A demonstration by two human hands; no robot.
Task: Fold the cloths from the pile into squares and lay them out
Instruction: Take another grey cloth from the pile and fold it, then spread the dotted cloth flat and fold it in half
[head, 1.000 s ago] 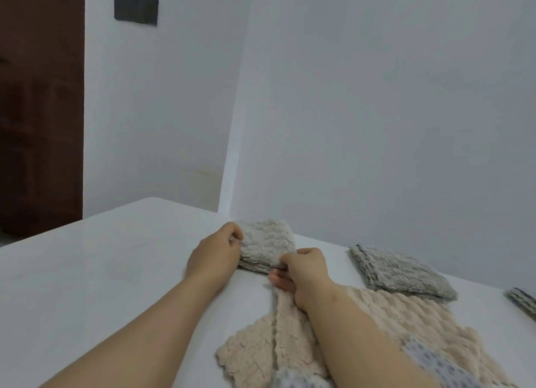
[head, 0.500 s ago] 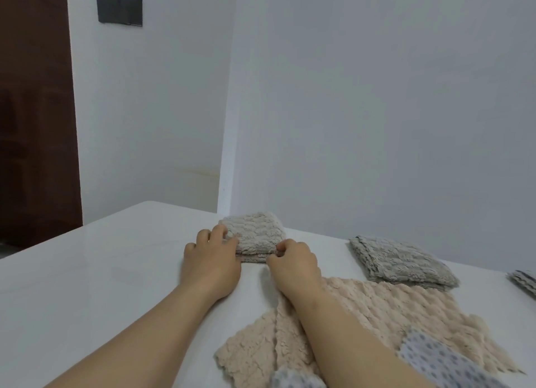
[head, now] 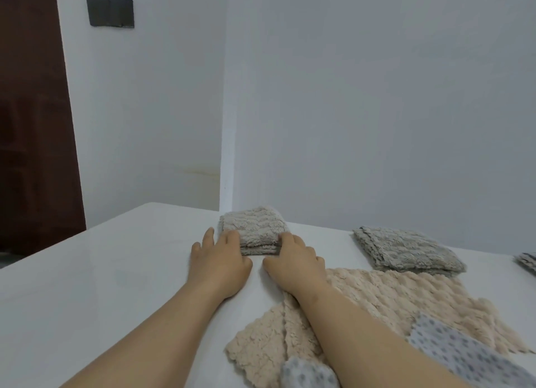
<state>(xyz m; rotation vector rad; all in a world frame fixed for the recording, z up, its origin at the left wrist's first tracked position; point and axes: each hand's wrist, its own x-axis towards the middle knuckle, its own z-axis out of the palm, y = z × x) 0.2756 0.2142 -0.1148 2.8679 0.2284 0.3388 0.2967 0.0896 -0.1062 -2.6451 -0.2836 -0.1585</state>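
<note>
A folded grey fluffy cloth (head: pixel 255 228) lies near the far edge of the white table (head: pixel 87 286). My left hand (head: pixel 217 264) lies flat, fingers straight, touching the cloth's near left corner. My right hand (head: pixel 295 261) rests on the table with its fingers against the cloth's near right edge. To the right lies a second folded grey cloth (head: pixel 406 249). The pile sits by my right forearm: an unfolded beige cloth (head: pixel 391 297) with a white spotted cloth (head: pixel 464 355) on top.
Part of another folded cloth (head: pixel 528 261) shows at the right edge. A white wall stands just behind the table; a dark wooden door (head: pixel 32 126) is at the left. A dark plate (head: pixel 110 11) is mounted on the wall.
Both hands let go of the grey cloth's edge and flattened out. The folded cloth now sits a little farther back on the table, with the hands against its near side.
</note>
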